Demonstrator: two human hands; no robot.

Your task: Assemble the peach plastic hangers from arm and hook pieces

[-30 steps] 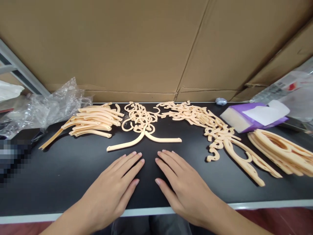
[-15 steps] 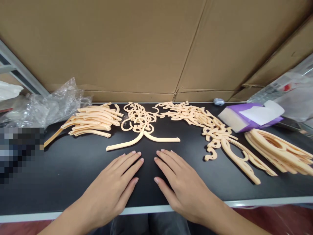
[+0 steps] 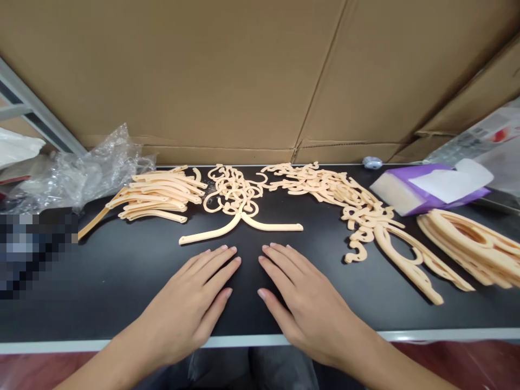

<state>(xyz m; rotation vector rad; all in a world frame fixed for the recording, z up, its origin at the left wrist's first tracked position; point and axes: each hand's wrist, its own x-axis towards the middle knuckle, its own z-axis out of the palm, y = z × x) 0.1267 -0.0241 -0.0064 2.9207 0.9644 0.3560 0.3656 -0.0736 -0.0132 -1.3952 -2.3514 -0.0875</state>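
My left hand [image 3: 190, 303] and my right hand [image 3: 303, 298] lie flat on the black table [image 3: 101, 271], palms down, fingers stretched out, holding nothing. Just beyond the fingertips lies a peach plastic hanger [image 3: 240, 226] with two curved arms spread out. Behind it sits a tangle of peach hooks [image 3: 231, 189]. To the left is a stack of curved hanger arms [image 3: 156, 197]. A long heap of hook pieces [image 3: 337, 192] runs to the right, ending in larger hanger parts [image 3: 410, 260]. A stack of hanger bodies [image 3: 467, 244] lies at the far right.
Large cardboard sheets [image 3: 244, 76] wall off the back of the table. Crumpled clear plastic [image 3: 77, 173] sits at the back left, a purple-wrapped white block [image 3: 422, 189] at the back right. The table's pale front edge [image 3: 244, 341] runs just under my wrists.
My hands have stayed flat in the same place. Only the view has shifted slightly.
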